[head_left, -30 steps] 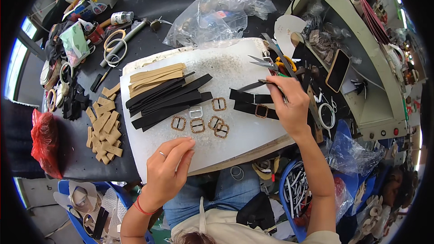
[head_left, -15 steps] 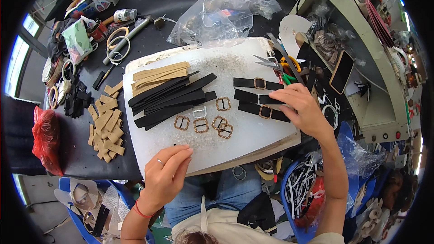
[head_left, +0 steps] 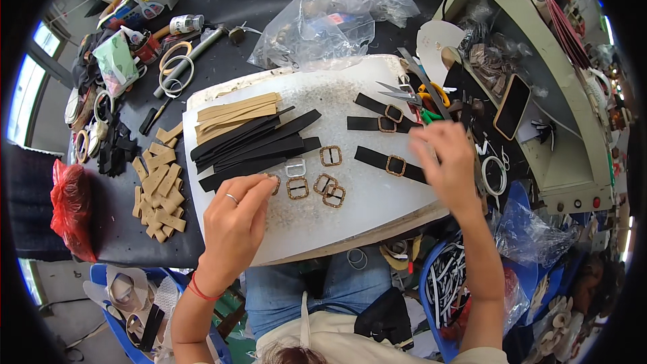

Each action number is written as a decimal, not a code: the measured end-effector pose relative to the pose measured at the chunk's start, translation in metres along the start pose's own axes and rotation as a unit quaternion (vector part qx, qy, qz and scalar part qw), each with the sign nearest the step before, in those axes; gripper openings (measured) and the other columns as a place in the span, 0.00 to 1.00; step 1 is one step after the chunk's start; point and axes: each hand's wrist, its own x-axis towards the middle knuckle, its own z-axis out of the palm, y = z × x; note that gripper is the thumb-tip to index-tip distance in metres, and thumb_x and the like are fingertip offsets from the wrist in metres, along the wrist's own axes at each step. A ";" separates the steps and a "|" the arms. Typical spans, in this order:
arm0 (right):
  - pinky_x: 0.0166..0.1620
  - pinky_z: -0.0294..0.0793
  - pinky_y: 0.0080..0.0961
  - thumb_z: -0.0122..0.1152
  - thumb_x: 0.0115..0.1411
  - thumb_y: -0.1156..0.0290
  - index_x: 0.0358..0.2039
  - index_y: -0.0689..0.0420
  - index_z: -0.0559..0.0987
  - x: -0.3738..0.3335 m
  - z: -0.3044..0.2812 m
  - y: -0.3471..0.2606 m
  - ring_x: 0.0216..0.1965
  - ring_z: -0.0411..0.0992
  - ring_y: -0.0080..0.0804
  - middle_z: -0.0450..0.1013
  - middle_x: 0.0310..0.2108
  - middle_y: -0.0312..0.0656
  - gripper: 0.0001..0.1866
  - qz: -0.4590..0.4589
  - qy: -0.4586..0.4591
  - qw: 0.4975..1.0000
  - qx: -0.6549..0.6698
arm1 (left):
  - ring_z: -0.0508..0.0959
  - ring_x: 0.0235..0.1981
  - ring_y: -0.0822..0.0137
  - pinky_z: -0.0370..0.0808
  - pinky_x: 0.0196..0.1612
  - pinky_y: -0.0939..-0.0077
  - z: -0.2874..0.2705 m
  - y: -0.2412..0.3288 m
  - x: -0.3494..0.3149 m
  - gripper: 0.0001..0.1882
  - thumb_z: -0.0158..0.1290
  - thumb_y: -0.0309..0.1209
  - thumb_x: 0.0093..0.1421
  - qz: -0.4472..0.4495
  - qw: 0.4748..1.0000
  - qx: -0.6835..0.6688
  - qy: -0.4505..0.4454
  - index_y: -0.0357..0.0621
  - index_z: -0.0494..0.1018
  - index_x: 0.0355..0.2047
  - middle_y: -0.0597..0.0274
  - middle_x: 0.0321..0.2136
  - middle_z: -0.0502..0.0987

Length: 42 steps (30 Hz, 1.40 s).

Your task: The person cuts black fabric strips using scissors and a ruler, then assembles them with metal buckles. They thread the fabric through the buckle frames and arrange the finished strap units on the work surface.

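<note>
My left hand (head_left: pixel 236 222) is at the near left of the white work board (head_left: pixel 317 226), thumb and fingertips closed on a brown square buckle (head_left: pixel 275 184) that they partly cover. More brown buckles (head_left: pixel 298 188) and a clear one (head_left: pixel 295 167) lie to its right. Three black straps (head_left: pixel 362 123), each threaded through a brown buckle, rest at the board's right side. Above the right ends of these straps hovers my right hand (head_left: pixel 448 168), its fingers bent and smeared by motion. Black strips (head_left: pixel 269 148) lie in a pile beyond my left hand, with tan strips (head_left: pixel 237 116) behind them.
Short tan pieces (head_left: pixel 160 189) are heaped left of the board, near a red plastic bag (head_left: pixel 71 209). Scissors (head_left: pixel 397 93) lie at the far right corner, with a phone (head_left: pixel 511 106) farther right. A clear plastic bag (head_left: pixel 330 23) sits behind the board.
One buckled strap has shifted from the middle of the three to the farthest place. My right hand has lifted off the straps. My left hand has moved forward and left to a buckle.
</note>
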 end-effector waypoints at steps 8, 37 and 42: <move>0.46 0.65 0.31 0.69 0.46 0.73 0.40 0.58 0.78 -0.021 0.018 -0.024 0.41 0.67 0.39 0.70 0.37 0.43 0.18 0.007 -0.061 0.996 0.067 | 0.78 0.36 0.57 0.74 0.39 0.70 -0.014 -0.007 -0.007 0.11 0.56 0.18 0.53 -0.065 0.997 -0.020 0.025 0.39 0.77 0.38 0.56 0.35 0.78; 0.43 0.69 0.34 0.64 0.52 0.70 0.29 0.61 0.78 0.120 0.148 -0.153 0.36 0.70 0.40 0.73 0.30 0.42 0.08 -0.210 -0.180 0.927 0.254 | 0.73 0.51 0.56 0.69 0.51 0.64 -0.018 -0.019 -0.041 0.15 0.55 0.24 0.54 0.073 0.994 0.020 -0.078 0.37 0.74 0.43 0.55 0.47 0.75; 0.46 0.67 0.33 0.63 0.53 0.71 0.34 0.59 0.76 0.123 0.152 -0.160 0.41 0.69 0.40 0.72 0.35 0.44 0.09 -0.171 -0.224 0.939 0.200 | 0.74 0.49 0.57 0.69 0.50 0.68 -0.031 -0.030 -0.059 0.17 0.52 0.24 0.52 -0.020 0.999 -0.023 -0.017 0.32 0.73 0.43 0.52 0.45 0.75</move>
